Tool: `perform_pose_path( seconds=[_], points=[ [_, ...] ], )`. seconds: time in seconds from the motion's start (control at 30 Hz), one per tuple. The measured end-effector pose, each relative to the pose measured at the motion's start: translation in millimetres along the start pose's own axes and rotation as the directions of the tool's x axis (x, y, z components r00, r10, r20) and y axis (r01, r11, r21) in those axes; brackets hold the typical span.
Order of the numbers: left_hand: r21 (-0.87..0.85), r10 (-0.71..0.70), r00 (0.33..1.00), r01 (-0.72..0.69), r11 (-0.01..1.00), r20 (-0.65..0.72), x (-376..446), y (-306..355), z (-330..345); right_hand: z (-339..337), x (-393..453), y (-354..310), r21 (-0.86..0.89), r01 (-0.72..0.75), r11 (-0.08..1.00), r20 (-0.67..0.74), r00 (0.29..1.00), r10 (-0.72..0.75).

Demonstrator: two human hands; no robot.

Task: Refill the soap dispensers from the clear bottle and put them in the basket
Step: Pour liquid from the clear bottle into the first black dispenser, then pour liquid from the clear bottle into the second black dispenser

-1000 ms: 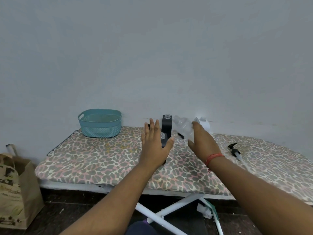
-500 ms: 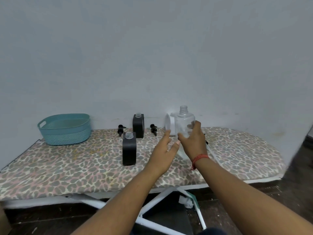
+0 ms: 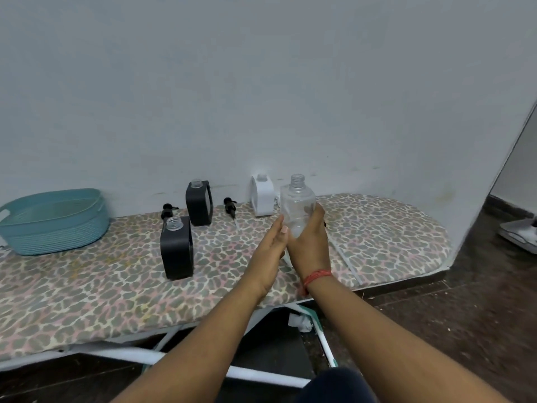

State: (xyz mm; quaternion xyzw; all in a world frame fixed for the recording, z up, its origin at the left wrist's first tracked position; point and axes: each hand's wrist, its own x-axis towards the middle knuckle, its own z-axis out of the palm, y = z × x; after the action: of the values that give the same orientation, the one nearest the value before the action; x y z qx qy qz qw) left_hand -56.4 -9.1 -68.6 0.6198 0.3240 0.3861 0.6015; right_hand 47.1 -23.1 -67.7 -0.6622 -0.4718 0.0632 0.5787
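The clear bottle (image 3: 297, 210), tipped over a black dispenser a second ago, now stands upright again at centre right of the frame, and the view has swung right so the teal basket (image 3: 52, 222) sits at the far left edge. The right hand (image 3: 309, 242) grips the bottle's lower half, fingers wrapped round it, its open threaded neck pointing straight up; the left hand (image 3: 268, 245) is flat and relaxed, fingertips just touching the bottle's left side, holding nothing. The nearer black dispenser (image 3: 176, 251) stands uncapped on the leopard-print ironing board (image 3: 87, 286), left of both hands and closer to the left one, its long axis vertical and mouth open. Behind it are a second black dispenser (image 3: 199, 203) and a white dispenser (image 3: 262, 196), both open-necked, with two loose black pump heads (image 3: 230, 206) lying between them. Any further pour would likely mean carrying the bottle leftward and tipping its neck over an open mouth.
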Motion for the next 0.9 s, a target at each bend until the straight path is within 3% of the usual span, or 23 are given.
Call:
perform_pose_path(
  seconds=[0.37, 0.63, 0.9],
  points=[
    [0.006, -0.026, 0.999, 0.026, 1.0, 0.027, 3.4, -3.0, 17.0, -8.2, 1.7, 20.1, -0.035, -0.025, 0.999, 0.007, 1.0, 0.025],
    [-0.001, -0.035, 0.999, 0.035, 0.999, 0.011, -5.3, -4.0, 23.7, -17.9, -0.9, 27.4, -0.046, -0.017, 0.999, 0.097, 0.995, 0.021],
    [0.102, -0.059, 0.998, 0.063, 0.993, -0.039, -26.6, 2.7, 12.2, -42.4, -21.5, 23.1, -0.254, 0.015, 0.967, 0.018, 1.0, -0.011]
  ],
)
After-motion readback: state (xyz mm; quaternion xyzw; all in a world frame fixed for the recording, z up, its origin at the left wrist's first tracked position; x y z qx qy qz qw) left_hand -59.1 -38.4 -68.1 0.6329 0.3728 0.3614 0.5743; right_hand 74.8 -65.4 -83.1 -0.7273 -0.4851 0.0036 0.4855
